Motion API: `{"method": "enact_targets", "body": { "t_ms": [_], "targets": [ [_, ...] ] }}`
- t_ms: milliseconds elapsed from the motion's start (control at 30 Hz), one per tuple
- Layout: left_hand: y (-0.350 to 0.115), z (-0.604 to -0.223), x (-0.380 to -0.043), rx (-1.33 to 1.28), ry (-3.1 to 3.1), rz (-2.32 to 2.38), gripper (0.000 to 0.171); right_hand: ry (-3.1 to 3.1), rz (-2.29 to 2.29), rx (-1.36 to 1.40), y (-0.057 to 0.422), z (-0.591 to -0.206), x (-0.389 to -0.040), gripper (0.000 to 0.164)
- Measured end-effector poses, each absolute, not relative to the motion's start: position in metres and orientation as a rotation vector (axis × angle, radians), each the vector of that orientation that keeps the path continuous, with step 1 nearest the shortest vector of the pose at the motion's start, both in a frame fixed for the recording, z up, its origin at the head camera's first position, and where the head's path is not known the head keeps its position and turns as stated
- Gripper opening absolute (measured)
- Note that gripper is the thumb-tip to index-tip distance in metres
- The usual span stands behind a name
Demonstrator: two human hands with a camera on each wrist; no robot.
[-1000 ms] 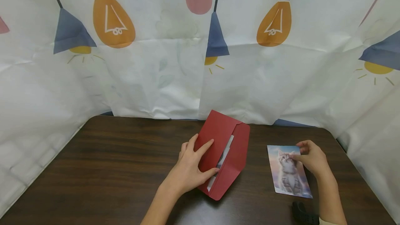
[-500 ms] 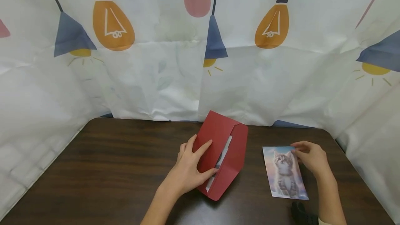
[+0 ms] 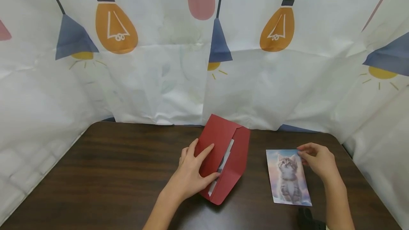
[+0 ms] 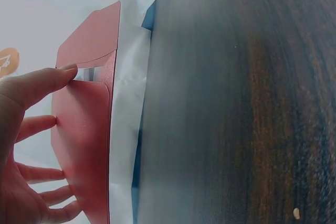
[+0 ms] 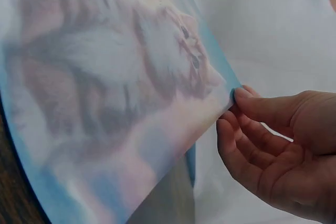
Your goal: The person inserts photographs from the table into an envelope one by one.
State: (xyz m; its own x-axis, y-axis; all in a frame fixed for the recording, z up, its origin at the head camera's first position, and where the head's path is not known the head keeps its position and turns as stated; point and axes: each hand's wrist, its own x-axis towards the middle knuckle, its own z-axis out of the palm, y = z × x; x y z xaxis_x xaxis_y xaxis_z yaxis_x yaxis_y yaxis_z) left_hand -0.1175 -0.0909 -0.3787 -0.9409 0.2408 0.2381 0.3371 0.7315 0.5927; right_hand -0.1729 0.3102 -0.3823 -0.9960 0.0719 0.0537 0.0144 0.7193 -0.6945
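Observation:
A red paper envelope (image 3: 234,175) leans at a tilt near the middle of the table, its flap side facing right. White paper (image 3: 227,155) shows in its long opening. My left hand (image 3: 186,176) holds the envelope, with the thumb at the edge of the opening and the fingers spread over the front and left edge. On the right, a glossy picture card of a kitten (image 3: 289,184) is held up by its top right corner, which my right hand (image 3: 319,162) pinches between thumb and fingers. In the right wrist view the card (image 5: 105,66) bends slightly.
A dark wood table (image 3: 96,180) with rounded far corners lies below. A white cloth (image 3: 143,81) printed with lamps and bulbs hangs behind and at both sides. A black object (image 3: 308,219) sits at my right wrist, near the front of the table.
My right hand has shifted its grip from the card's upper front to its top right corner, and the card has moved a little left. The left hand and envelope hold nearly the same pose.

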Motion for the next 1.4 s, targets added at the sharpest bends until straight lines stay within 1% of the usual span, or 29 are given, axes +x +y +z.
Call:
{"method": "enact_targets", "body": {
  "t_ms": [700, 1400],
  "targets": [
    [-0.096, -0.38, -0.119, -0.432, -2.766, -0.97, 0.078, -2.875, 1.106, 0.014, 0.3, -0.363, -0.168, 0.018],
    [-0.1, -0.385, -0.121, -0.416, -2.762, -0.936, 0.078, -2.864, 1.209, 0.069, 0.293, -0.36, -0.165, 0.018]
  ]
}}
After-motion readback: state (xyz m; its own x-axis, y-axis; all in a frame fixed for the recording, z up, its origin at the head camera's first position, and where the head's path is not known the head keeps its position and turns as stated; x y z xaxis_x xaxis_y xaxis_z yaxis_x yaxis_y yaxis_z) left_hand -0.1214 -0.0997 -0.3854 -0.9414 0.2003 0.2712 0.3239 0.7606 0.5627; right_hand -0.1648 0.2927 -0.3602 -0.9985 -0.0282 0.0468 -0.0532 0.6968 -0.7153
